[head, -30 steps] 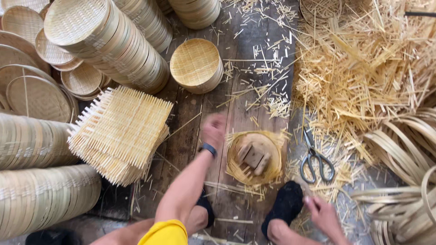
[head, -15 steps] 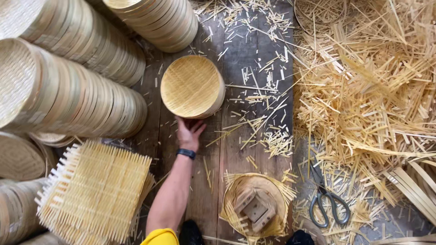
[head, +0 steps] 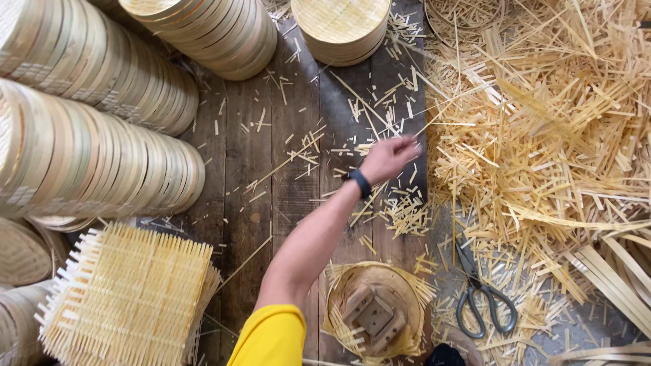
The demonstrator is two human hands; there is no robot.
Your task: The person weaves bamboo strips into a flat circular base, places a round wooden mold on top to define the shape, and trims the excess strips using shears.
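Empty and loosely spread, the left hand (head: 388, 157) reaches over the floorboards (head: 271, 169) toward the strips (head: 542, 135) heaped just beside its fingertips; the right hand is out of view. Sharp strip ends could prick the bare fingers. A careless sweep might nudge the scissors (head: 483, 298) nearby.

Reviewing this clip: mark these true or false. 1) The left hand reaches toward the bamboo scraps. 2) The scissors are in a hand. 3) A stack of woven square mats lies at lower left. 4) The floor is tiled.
1) True: the left hand stretches toward the bamboo scraps.
2) False: the scissors lie on the floor, untouched.
3) True: the woven square mats lie there.
4) False: the floor is wooden planks.
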